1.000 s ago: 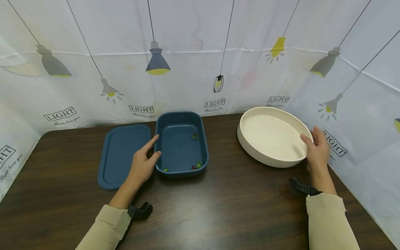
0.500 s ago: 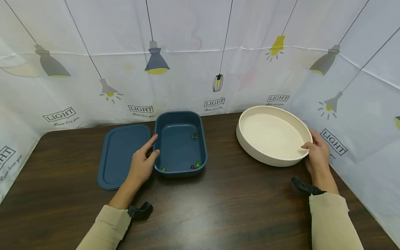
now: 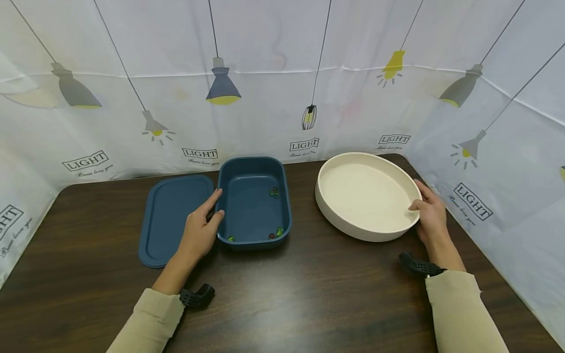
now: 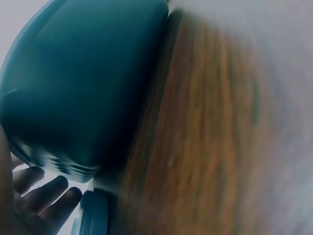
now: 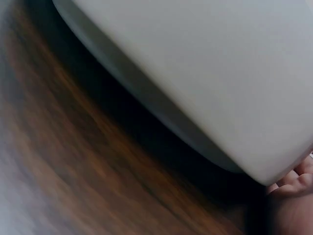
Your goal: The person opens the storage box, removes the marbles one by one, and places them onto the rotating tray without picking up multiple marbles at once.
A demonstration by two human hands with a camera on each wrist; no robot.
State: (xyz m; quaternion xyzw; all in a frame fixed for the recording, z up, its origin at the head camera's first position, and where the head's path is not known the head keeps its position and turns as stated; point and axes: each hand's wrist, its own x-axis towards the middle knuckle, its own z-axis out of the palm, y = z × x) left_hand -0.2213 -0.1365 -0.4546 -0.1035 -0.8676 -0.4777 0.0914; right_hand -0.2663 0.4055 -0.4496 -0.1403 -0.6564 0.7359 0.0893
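My left hand [image 3: 200, 232] rests against the left side of a deep blue food container [image 3: 253, 206], its index finger and thumb at the rim. Several small green and red marbles [image 3: 274, 192] lie inside, some by the near wall. In the left wrist view, loosely spread fingers [image 4: 46, 193] show beside the blue wall. My right hand [image 3: 432, 215] grips the right edge of a round cream dish [image 3: 362, 196], thumb over the rim and fingers outside. From the right wrist, the dish's pale wall [image 5: 210, 73] fills the view above dark shadow.
Left of the container lies a flat blue lid [image 3: 176, 215], partly behind the left hand. All stand on a dark wooden table [image 3: 309, 294]. A white curtain [image 3: 265, 39] printed with lamps hangs along the back and right edges.
The right hand took a fuller grip on the cream dish, then moved it left toward the blue container. The left hand and the container have barely moved.
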